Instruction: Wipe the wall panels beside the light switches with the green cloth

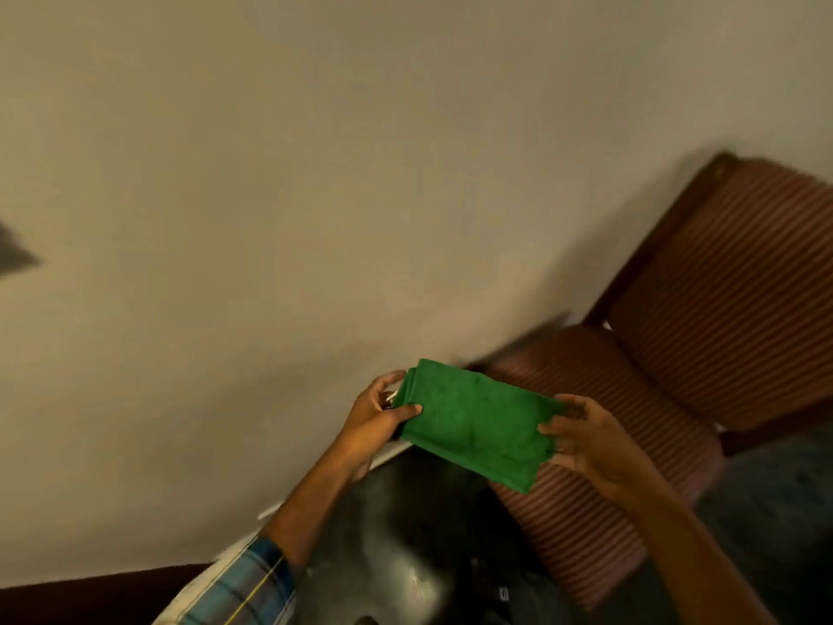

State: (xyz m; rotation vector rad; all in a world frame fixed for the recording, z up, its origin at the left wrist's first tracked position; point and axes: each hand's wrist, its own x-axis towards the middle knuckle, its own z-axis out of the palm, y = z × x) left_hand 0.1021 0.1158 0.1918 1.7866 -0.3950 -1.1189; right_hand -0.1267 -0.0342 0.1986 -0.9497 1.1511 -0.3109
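- The green cloth (pixel 480 426) sits a little right of centre and low in the view, folded into a thick flat pad and stretched between both hands, clear of the wall.
- The left hand (pixel 376 415) takes the pad's end at 9 o'clock; its grip is narrow, thumb on top and fingers curled beneath the stacked folds, probably to keep the layers from slipping apart.
- The right hand (pixel 586 437) takes the opposite end at 3 o'clock, also in a narrow grip, thumb and fingertips nipping the edge, which seems to pull the pad taut and square.
- Held this way, the cloth looks readied as a firm wiping face, not yet put to work.
- The wall (pixel 270 196) fills the view from 9 to 1 o'clock; no light switches or panels show here, so they must lie outside the view.
- A striped chair (pixel 721 281) stands at 3 o'clock, close against the wall, behind and below the cloth.
- A plaid sleeve (pixel 243 584) covers the left arm at 7 o'clock.
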